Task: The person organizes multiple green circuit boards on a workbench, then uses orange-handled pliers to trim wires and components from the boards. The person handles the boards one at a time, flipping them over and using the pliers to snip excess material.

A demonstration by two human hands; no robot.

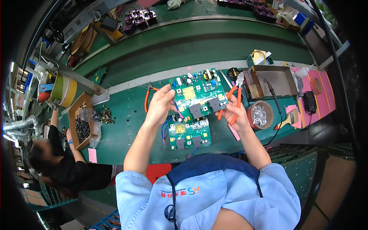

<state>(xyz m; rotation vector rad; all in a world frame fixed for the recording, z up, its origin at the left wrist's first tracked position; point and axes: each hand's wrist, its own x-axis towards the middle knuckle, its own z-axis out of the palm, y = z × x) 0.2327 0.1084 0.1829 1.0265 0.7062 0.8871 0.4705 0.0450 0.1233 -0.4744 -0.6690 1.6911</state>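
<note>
A green circuit board (pixel 197 93) with dark relays, a yellow-taped part and several small components is held tilted above the bench. My left hand (pixel 161 105) pinches its left edge, where blue and purple wires run down. My right hand (pixel 237 114) is closed at the board's right edge and also holds orange-handled cutters (pixel 239 89), their jaws pointing away from me. The handles are spread, and part of them is hidden by the fingers. A second green circuit board (pixel 190 135) lies on the bench below the first, partly covered by it.
Right of my hands are a tub of metal clippings (pixel 260 115), a metal tray (pixel 280 81), a soldering iron (pixel 273 91) and a brush (pixel 286 119). Another orange-handled tool (pixel 147 99) lies left. Farther left, a co-worker (pixel 65 161) sits near a cardboard box (pixel 92 128) of small black parts.
</note>
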